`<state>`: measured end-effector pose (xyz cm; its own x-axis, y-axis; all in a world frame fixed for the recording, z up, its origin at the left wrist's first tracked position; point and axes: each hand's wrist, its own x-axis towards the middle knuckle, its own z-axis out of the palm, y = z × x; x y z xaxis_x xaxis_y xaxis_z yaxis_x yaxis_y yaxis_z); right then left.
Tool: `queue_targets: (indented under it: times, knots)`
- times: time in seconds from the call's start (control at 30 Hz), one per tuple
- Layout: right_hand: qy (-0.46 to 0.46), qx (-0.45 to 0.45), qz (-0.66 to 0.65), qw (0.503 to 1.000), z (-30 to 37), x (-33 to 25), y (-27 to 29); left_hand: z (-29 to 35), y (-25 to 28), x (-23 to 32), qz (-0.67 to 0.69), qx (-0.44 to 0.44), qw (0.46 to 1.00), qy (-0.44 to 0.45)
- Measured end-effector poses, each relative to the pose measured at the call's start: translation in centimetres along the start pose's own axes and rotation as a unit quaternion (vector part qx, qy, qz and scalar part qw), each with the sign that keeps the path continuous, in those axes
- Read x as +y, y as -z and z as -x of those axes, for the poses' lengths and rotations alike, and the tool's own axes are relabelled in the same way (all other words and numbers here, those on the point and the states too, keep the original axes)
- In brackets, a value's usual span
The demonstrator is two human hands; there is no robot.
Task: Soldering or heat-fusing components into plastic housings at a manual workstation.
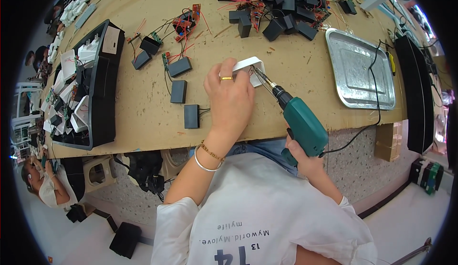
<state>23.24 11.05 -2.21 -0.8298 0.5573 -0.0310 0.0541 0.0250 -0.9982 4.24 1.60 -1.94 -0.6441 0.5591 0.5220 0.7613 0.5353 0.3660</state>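
Note:
My left hand (pixel 232 92) pinches a white plastic housing (pixel 248 63) against the table, its open side toward the tool. My fingers cover part of the housing, and its inside is hard to make out. A green corded soldering gun (pixel 305 124) is gripped in my right hand (pixel 301 157). Its metal tip, with a thin rod alongside, reaches into the housing. Left of my left hand lie black rectangular boxes (pixel 179 91) with wires. Another black box (pixel 191 116) sits nearest my left wrist.
Black boxes, circuit boards and red wires form a heap (pixel 286 7) at the back. A black crate (pixel 106 88) of white housings stands left, a metal tray (pixel 365 103) right. The gun's cord (pixel 355 142) crosses the tray. Another person (pixel 52 184) works far left.

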Motion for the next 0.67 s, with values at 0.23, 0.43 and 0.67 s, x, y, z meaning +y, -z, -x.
queue_targets:
  times: [0.23,0.43,0.67]
  knots:
    - [0.000,0.000,0.008,1.000,-0.10,-0.32,-0.10,-0.02,0.05,0.05,0.000,-0.002,1.000,0.002]
    - [-0.002,0.001,0.009,1.000,-0.20,-0.51,-0.21,-0.04,-0.01,0.01,-0.004,-0.004,1.000,0.000]
    - [-0.034,0.018,0.000,0.999,-0.10,-0.80,-0.48,-0.02,-0.07,0.08,-0.008,-0.007,1.000,0.005]
